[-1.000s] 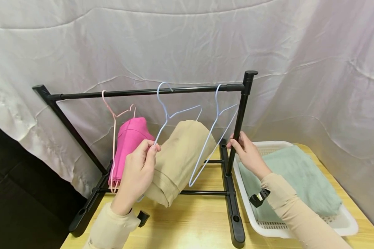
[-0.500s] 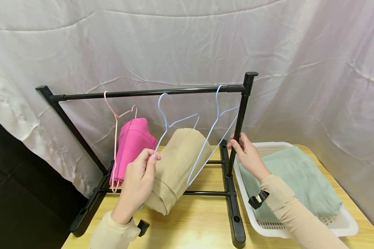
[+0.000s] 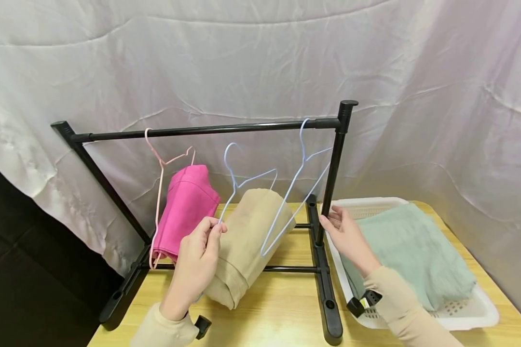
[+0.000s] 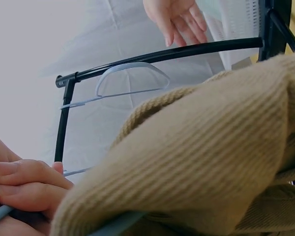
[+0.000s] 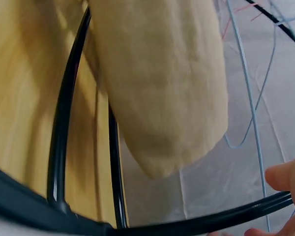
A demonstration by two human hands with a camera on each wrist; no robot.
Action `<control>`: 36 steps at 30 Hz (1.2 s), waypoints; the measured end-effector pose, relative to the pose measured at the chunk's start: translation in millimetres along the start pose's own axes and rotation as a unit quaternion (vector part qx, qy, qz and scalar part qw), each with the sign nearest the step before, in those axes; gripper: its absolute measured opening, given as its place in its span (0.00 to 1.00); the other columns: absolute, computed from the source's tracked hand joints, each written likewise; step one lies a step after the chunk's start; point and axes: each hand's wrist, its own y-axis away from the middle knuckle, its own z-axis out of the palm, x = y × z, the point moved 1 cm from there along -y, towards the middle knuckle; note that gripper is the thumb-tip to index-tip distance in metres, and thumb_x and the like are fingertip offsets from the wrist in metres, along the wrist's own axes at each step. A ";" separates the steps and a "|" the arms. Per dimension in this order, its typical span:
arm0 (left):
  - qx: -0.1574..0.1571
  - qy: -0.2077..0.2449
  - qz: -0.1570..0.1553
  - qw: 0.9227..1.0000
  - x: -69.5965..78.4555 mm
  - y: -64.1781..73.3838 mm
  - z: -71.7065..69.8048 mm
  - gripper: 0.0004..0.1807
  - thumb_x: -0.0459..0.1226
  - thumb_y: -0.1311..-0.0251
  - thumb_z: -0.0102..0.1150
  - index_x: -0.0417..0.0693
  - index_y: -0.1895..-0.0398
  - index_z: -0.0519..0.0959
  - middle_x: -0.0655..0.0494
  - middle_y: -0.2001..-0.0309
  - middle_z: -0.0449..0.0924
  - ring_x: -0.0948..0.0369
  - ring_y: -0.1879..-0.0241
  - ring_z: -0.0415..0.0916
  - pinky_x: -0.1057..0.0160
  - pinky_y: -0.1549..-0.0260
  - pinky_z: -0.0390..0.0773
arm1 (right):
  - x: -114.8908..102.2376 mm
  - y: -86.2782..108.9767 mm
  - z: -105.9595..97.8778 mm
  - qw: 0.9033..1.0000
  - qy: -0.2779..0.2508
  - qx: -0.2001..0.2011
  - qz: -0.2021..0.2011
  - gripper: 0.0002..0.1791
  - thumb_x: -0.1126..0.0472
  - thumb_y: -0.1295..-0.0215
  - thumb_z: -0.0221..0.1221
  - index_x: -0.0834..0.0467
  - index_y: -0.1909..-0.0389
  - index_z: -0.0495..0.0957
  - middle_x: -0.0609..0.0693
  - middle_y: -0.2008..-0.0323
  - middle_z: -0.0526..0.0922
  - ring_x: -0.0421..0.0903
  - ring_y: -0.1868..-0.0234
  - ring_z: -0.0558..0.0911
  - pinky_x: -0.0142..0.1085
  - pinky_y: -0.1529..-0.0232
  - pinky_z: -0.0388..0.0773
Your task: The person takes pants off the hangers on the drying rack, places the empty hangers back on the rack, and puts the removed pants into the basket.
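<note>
My left hand (image 3: 195, 262) pinches the left side of a light blue wire hanger (image 3: 232, 176) in the head view. Folded over that hanger is a tan ribbed garment (image 3: 247, 231); the hook stands below the black top bar (image 3: 208, 129), off it. The garment (image 4: 196, 157) fills much of the left wrist view, overlapping part of the hanger. My right hand (image 3: 350, 241) is beside the rack's right post (image 3: 334, 168), its fingers loosely extended at the post's lower part. A second blue hanger (image 3: 293, 185), bare, hangs from the bar near that post.
A pink hanger (image 3: 159, 193) bearing a folded magenta garment (image 3: 188, 207) hangs at the left of the bar. Right of the rack's foot (image 3: 328, 303), a white basket (image 3: 482, 315) with a pale green cloth (image 3: 412, 255) stands on the wooden table (image 3: 273, 318).
The held hanger's hook has come off the bar and moved down, along with the tan garment and left hand. My right hand has let go of the post and slid lower.
</note>
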 end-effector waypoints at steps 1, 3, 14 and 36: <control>-0.001 0.001 -0.002 1.000 -0.6 1.0 0.6 0.09 0.36 0.18 0.53 0.50 0.59 0.82 0.63 0.79 0.65 0.70 0.79 0.61 0.66 0.76 0.67 | 0.3 4.1 1.4 1.000 -0.004 0.000 0.012 0.41 0.50 0.14 0.52 0.73 0.18 0.47 0.77 0.22 0.61 0.72 0.22 0.67 0.62 0.22 0.66; -0.004 0.002 -0.005 1.000 -1.7 3.1 1.7 0.09 0.36 0.18 0.53 0.50 0.59 0.82 0.63 0.79 0.65 0.70 0.79 0.60 0.66 0.76 0.67 | 1.4 12.1 5.4 0.999 -0.015 0.002 0.029 0.40 0.50 0.14 0.53 0.72 0.19 0.50 0.75 0.23 0.62 0.71 0.22 0.68 0.61 0.23 0.67; 0.000 0.007 0.001 1.000 2.7 9.0 0.9 0.10 0.37 0.17 0.52 0.51 0.59 0.82 0.64 0.79 0.65 0.71 0.79 0.59 0.66 0.76 0.67 | -5.3 34.0 63.3 0.962 -0.223 -0.122 0.094 0.35 0.56 0.17 0.56 0.72 0.23 0.54 0.71 0.34 0.73 0.56 0.37 0.83 0.48 0.27 0.77; 0.006 0.045 0.006 0.999 8.5 7.7 -3.4 0.10 0.36 0.18 0.52 0.47 0.59 0.82 0.63 0.79 0.68 0.70 0.81 0.62 0.66 0.79 0.68 | -10.8 13.7 149.3 0.815 -0.504 -0.204 0.200 0.52 0.37 0.22 0.57 0.65 0.18 0.43 0.80 0.22 0.56 0.73 0.18 0.59 0.63 0.17 0.54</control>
